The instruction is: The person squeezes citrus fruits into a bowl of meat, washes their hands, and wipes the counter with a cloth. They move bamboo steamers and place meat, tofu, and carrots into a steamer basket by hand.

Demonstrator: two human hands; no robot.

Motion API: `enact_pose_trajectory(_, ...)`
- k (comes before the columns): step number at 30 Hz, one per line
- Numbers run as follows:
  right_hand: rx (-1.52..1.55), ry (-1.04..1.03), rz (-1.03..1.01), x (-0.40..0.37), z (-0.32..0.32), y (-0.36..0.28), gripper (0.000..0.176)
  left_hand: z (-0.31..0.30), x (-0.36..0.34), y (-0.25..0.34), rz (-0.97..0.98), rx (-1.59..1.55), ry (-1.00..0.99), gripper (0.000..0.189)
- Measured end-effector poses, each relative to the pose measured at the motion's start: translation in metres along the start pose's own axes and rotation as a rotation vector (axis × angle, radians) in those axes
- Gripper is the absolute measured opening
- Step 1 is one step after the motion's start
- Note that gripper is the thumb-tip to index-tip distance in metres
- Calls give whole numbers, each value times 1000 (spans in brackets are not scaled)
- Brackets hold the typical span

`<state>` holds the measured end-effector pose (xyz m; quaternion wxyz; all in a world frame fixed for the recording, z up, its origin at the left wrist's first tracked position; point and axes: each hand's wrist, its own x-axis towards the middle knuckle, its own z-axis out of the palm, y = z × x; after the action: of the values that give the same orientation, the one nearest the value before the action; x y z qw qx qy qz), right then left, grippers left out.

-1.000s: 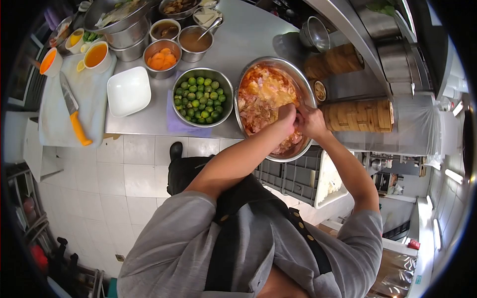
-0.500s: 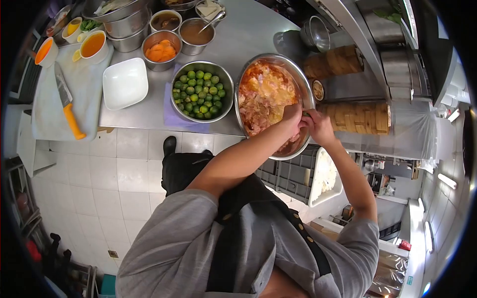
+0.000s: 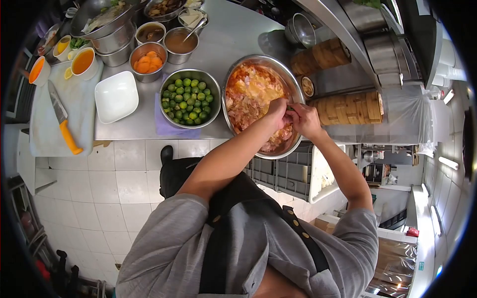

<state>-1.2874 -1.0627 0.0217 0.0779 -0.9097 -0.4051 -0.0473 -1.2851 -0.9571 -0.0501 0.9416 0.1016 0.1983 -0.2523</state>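
A large steel bowl on the steel counter holds a shredded orange, pink and yellow mix. Both my hands meet over its right side. My left hand and my right hand are closed fingertip to fingertip on a small green piece, mostly hidden by the fingers. To the left of the big bowl stands a smaller steel bowl full of small green limes.
A white square dish lies left of the limes. An orange-handled knife rests on a white cutting board. Cups and bowls of sauces crowd the back. Bamboo steamers stand at right. A grey crate sits below the counter.
My hands have stayed together over the bowl's right side, shifting slightly along its rim. The view has drifted, so everything sits a little further left.
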Motion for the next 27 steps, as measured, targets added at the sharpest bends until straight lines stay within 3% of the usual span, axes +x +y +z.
enact_pose_trajectory(7, 50, -17, 82, 10, -5, -14, 9, -7, 4, 2, -10, 74, -62, 21)
enact_pose_trajectory(13, 4, -80, 68, 4, 13, 10, 13, -14, 21, -1, -13, 170, 150, 26)
enact_pose_trajectory(19, 26, 31, 43, 3, 28, 8, 11, -38, 41, -3, -91, 221, 179, 21)
enact_pose_trajectory(27, 120, 202, -1, 2, 52, 6, 11, -31, 18, 13, 90, 370, 346, 19)
